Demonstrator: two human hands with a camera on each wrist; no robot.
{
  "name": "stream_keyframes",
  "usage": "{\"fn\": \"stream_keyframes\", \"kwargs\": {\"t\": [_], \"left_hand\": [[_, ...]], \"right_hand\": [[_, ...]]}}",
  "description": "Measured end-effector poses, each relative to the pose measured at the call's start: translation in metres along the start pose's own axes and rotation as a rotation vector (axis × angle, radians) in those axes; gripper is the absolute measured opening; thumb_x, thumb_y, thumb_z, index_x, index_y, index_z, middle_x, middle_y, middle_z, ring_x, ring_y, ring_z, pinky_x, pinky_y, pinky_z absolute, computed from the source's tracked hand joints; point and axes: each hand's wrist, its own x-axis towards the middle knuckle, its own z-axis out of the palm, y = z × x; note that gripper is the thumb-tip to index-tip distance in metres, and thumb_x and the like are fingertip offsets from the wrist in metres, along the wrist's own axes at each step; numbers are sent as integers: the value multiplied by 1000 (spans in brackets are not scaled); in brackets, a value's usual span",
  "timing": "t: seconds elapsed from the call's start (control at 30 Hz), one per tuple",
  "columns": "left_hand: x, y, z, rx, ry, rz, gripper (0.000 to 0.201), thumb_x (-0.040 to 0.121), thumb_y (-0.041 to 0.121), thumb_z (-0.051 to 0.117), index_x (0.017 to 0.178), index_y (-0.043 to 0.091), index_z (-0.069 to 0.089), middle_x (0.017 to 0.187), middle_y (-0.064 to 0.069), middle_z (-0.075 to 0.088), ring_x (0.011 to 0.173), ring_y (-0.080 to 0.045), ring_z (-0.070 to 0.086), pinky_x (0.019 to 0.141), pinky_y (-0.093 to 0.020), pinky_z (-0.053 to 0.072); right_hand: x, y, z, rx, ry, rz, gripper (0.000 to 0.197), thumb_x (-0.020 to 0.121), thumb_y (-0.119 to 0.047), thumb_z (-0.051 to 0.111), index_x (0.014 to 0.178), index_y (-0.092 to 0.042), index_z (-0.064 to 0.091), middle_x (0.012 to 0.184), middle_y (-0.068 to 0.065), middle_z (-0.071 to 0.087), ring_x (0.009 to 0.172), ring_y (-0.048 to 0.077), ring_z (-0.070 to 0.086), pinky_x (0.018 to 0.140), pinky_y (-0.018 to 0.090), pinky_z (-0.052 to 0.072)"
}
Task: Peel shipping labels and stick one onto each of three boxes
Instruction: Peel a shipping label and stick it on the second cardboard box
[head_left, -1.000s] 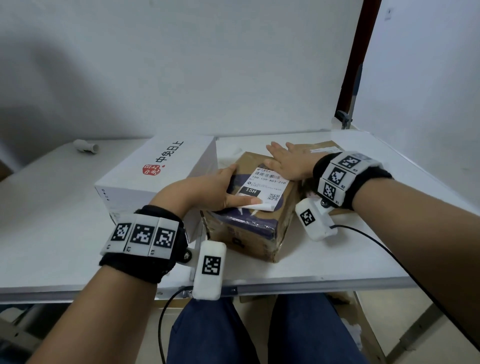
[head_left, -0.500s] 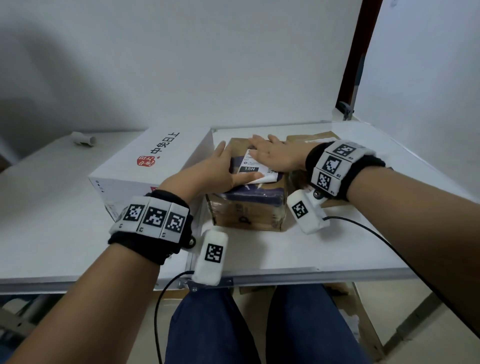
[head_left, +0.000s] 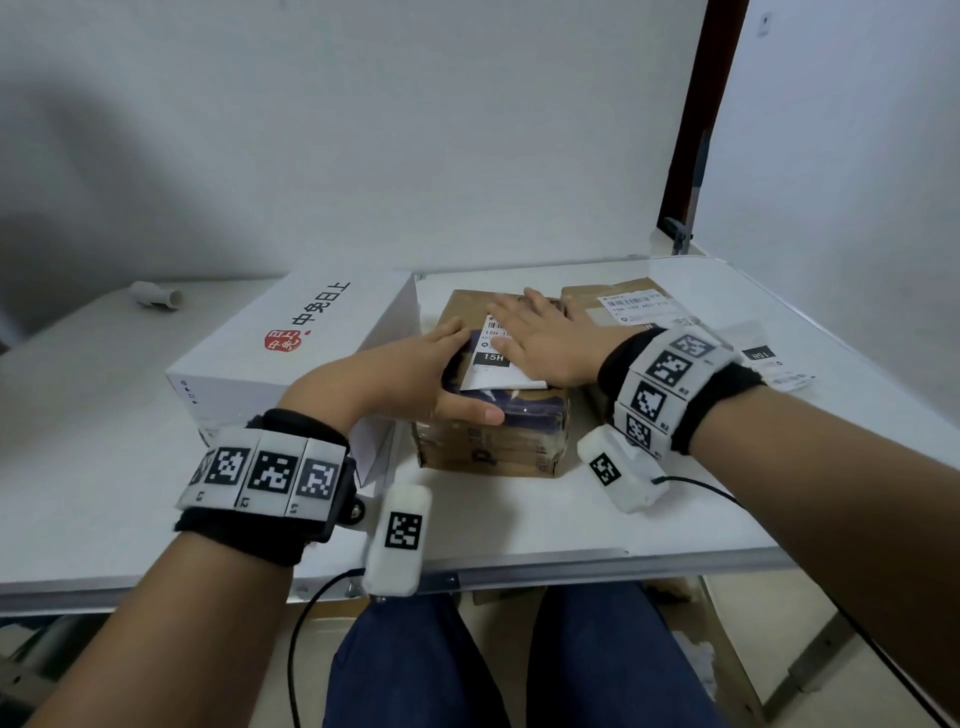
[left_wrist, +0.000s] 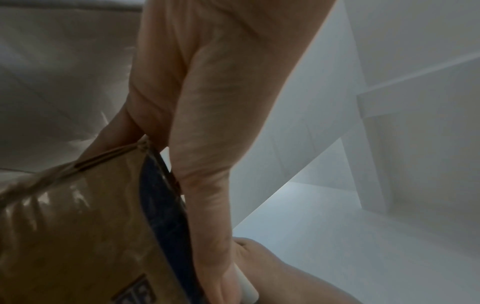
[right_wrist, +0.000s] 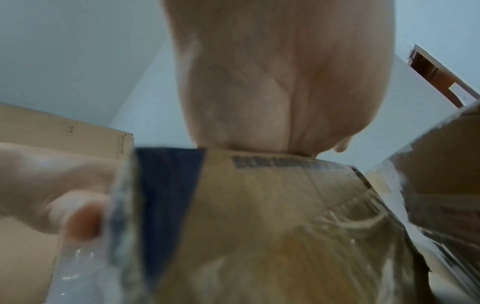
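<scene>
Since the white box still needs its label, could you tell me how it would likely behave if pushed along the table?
The white box is broad, low and flat-bottomed, so it would probably slide rather than tip or roll. Its crisp, straight edges suggest stiff walls that should hold shape. Its weight cannot be judged; the smooth table may let it slide easily.

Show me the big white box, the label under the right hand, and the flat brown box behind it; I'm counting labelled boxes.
big white box (head_left: 311, 332), head view, printed top face.
label (head_left: 496, 366), head view, its near uncovered part.
flat brown box (head_left: 631, 291), head view, its top.
</scene>
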Motion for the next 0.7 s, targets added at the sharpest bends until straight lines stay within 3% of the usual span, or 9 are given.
{"fn": "stream_keyframes", "kwargs": {"t": [0.2, 0.4, 0.53, 0.63, 0.7], "left_hand": [[2, 3, -1, 57, -6, -25, 117, 67, 73, 59, 154, 21, 0, 161, 9, -7, 148, -14, 8, 119, -33, 12], [0, 4, -3, 63, -13, -17, 130, 50, 82, 48, 154, 19, 2, 162, 6, -5, 148, -15, 9, 119, -33, 13], [0, 8, -2, 38, 8, -19, 122, 59, 75, 56, 154, 18, 4, 162, 6, 0, 147, -16, 15, 116, -29, 16], [-2, 15, -1, 11, 53, -15, 104, 76, 57, 65, 153, 18, 9, 160, 6, 14, 141, -18, 28, 108, -26, 24], [-2, 20, -1, -5, 84, -16, 98, 78, 52, 67, 153, 18, 12, 158, 5, 20, 138, -19, 32, 104, -25, 26]], "right_hand": [[-13, -5, 3, 12, -34, 16, 59, 101, -47, 10, 153, -25, -6, 161, -7, -14, 148, 21, -17, 118, 54, -8], [-35, -14, 4, -8, -49, 11, 58, 103, -42, 11, 153, -23, -8, 161, -5, -16, 147, 21, -19, 119, 53, -7], [-45, -12, 5, 7, -75, 21, 58, 103, -42, 12, 153, -24, -10, 160, -7, -18, 147, 22, -20, 119, 53, -7], [-49, -5, 7, 40, -66, 21, 60, 102, -45, 13, 152, -25, -12, 160, -8, -19, 147, 22, -20, 119, 52, -7], [-50, 2, 10, 79, -38, 22, 61, 102, -46, 15, 152, -26, -12, 160, -8, -19, 147, 22, -19, 119, 51, -7]]}}
